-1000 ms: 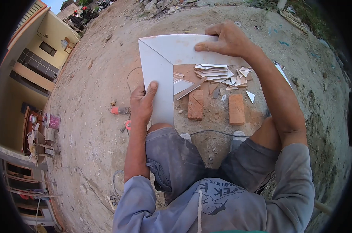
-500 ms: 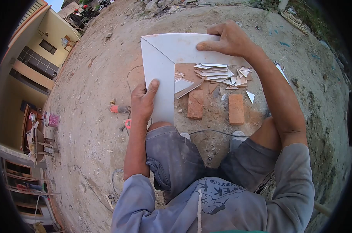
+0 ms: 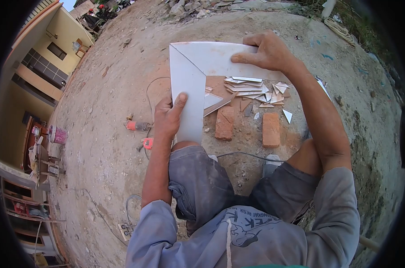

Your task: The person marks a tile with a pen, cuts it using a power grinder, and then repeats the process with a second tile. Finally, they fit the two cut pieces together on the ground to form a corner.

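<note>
Two white strips meet at a slanted joint in front of me and form a corner, with a thin dark line between them. My left hand [image 3: 170, 112] grips the upright strip [image 3: 191, 107] by its left edge, thumb on the face. Around the top strip [image 3: 216, 56], near its right end, my right hand [image 3: 267, 52] is closed, thumb on the face and fingers over the upper edge. The lower end of the upright strip is by my left knee.
Cut white pieces [image 3: 249, 87] lie beyond two orange bricks [image 3: 224, 124], [image 3: 270, 129] on the ground. To the left are a red power tool [image 3: 137, 125], a small red object [image 3: 148, 143], a cable and a socket block [image 3: 125, 231]. A bucket [image 3: 58, 135] stands farther left.
Both hands and the two strips have shifted slightly right and a little down in view. The strips' corner is still joined, and the grips look the same.
</note>
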